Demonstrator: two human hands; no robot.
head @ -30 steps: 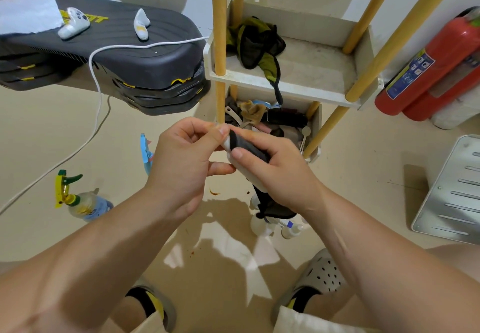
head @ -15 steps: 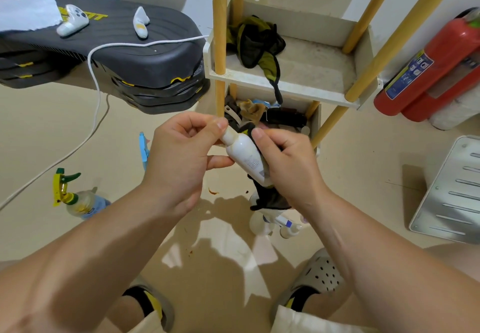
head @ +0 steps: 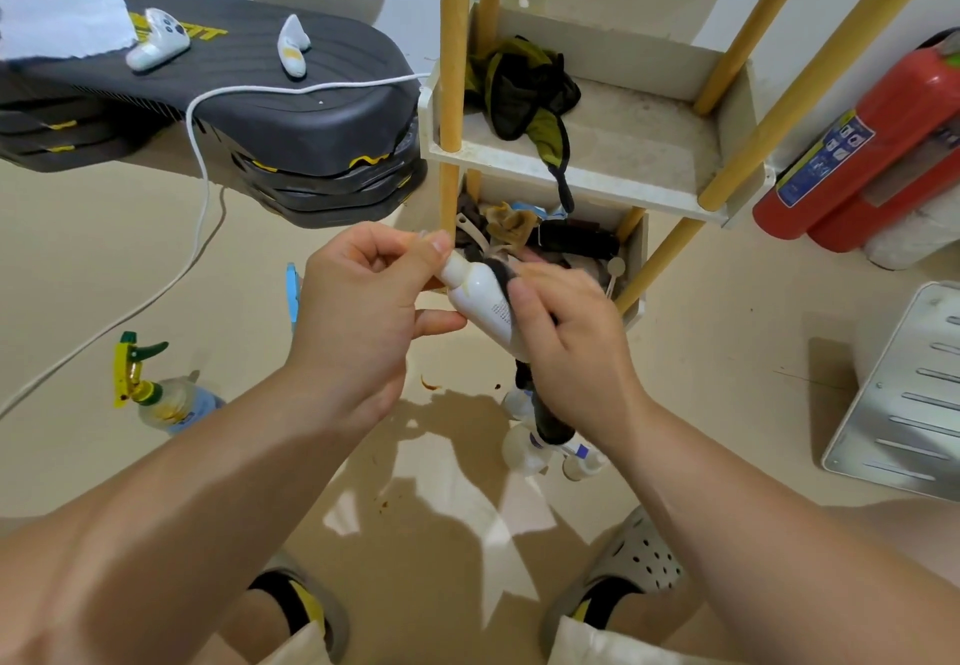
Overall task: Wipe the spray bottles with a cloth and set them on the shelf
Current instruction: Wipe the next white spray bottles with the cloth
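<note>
White bottle [head: 480, 301] is held tilted in front of the shelf [head: 571, 165], its top pinched by the left hand [head: 363, 316], while the blurred right hand [head: 566, 337] curls a dark cloth [head: 548, 417] around its lower half, which is hidden.

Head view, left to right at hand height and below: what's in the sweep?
spray bottle with green trigger on the floor → left hand pinching the white bottle's top → white bottle → right hand holding the dark cloth → slotted metal panel
</note>
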